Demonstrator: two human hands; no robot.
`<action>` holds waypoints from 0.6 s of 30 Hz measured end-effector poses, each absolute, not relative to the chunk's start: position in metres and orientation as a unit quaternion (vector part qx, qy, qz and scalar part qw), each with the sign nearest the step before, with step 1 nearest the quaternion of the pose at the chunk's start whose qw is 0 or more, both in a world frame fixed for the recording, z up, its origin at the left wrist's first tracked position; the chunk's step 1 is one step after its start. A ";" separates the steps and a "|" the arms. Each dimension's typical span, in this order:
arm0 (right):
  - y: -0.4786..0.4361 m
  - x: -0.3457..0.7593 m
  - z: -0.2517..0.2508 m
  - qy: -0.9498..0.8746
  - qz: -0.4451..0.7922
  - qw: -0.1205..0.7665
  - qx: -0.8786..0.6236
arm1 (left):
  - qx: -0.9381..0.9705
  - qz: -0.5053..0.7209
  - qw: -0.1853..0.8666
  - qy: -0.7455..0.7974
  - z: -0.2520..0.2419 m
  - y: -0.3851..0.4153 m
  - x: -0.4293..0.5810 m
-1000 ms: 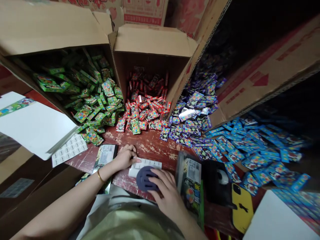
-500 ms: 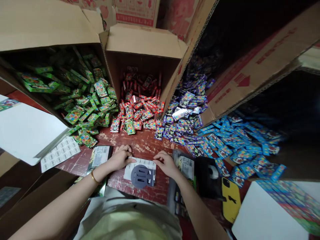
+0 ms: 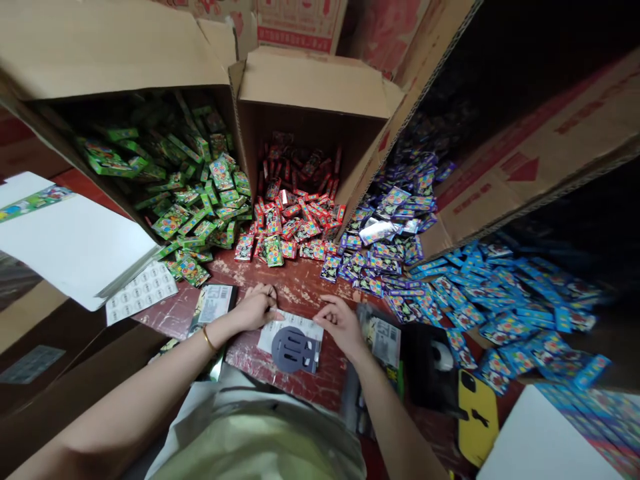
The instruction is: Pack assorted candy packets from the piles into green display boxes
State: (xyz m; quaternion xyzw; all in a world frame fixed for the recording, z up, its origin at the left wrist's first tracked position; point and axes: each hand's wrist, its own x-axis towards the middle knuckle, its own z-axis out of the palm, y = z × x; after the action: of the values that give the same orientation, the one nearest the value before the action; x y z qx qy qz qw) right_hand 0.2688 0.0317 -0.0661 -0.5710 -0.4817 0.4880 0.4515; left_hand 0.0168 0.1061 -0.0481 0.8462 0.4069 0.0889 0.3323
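Note:
A white sticker sheet (image 3: 267, 339) printed with rows of small marks lies on the worn red table in front of me. On top of it rests a dark grey, rounded flat piece (image 3: 289, 352) with slots cut through it. My left hand (image 3: 254, 309) is closed at the sheet's upper left edge, with the thumb on the paper and the other fingers curled. At the upper right corner, my right hand (image 3: 343, 325) pinches the sheet's edge between thumb and forefinger. Whether a loose sticker is between those fingertips is too small to tell.
Open cartons spill green packets (image 3: 193, 220), red packets (image 3: 295, 223), purple packets (image 3: 385, 233) and blue packets (image 3: 520, 300) onto the table. Another sticker sheet (image 3: 143, 292) and white card stock (image 3: 75, 233) lie left. A tape roll (image 3: 443, 357) and yellow phone (image 3: 477, 417) are at right.
The whole view has shifted, so most things appear farther right. Both hands stay at the sheet's upper edge, with little visible movement of the fingers.

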 end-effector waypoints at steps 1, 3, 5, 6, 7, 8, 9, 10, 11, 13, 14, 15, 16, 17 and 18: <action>0.028 0.275 -0.066 -0.449 0.495 0.474 -0.573 | 0.843 0.098 0.333 0.411 -0.043 0.104 0.019; 0.019 0.285 -0.056 -0.372 0.507 0.524 -0.575 | 0.835 0.125 0.330 0.423 -0.028 0.096 0.018; 0.008 0.286 -0.038 -0.301 0.519 0.559 -0.572 | 0.823 0.160 0.313 0.447 -0.012 0.080 0.006; 0.003 0.283 -0.027 -0.276 0.524 0.571 -0.568 | 0.809 0.187 0.294 0.473 -0.006 0.068 -0.004; -0.002 0.277 -0.016 -0.260 0.530 0.580 -0.562 | 0.790 0.215 0.268 0.508 -0.004 0.055 -0.018; -0.007 0.268 -0.006 -0.252 0.537 0.586 -0.553 | 0.745 0.270 0.222 0.568 -0.006 0.040 -0.033; -0.011 0.258 0.004 -0.251 0.549 0.585 -0.542 | 0.692 0.306 0.183 0.627 -0.011 0.025 -0.048; -0.013 0.247 0.012 -0.259 0.567 0.578 -0.527 | 0.643 0.316 0.170 0.677 -0.019 0.010 -0.063; -0.014 0.235 0.018 -0.272 0.588 0.565 -0.510 | 0.589 0.319 0.182 0.720 -0.028 -0.003 -0.077; -0.011 0.211 0.026 -0.314 0.628 0.531 -0.474 | 0.490 0.333 0.284 0.754 -0.045 -0.022 -0.093; -0.006 0.200 0.027 -0.338 0.635 0.520 -0.461 | 0.445 0.344 0.343 0.752 -0.050 -0.027 -0.096; 0.001 0.189 0.027 -0.363 0.629 0.517 -0.452 | 0.406 0.358 0.397 0.741 -0.051 -0.031 -0.095; 0.010 0.179 0.026 -0.390 0.614 0.520 -0.448 | 0.374 0.372 0.442 0.725 -0.048 -0.034 -0.090; 0.019 0.170 0.024 -0.418 0.592 0.524 -0.447 | 0.351 0.387 0.478 0.706 -0.042 -0.036 -0.084; 0.029 0.163 0.021 -0.445 0.570 0.529 -0.444 | 0.337 0.405 0.503 0.685 -0.032 -0.040 -0.076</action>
State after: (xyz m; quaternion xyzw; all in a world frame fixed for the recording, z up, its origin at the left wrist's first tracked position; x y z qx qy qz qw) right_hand 0.1630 0.0290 0.0209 -0.4441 -0.4453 0.5697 0.5290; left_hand -0.0762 -0.0395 -0.0325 0.3375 0.6847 0.4053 0.5030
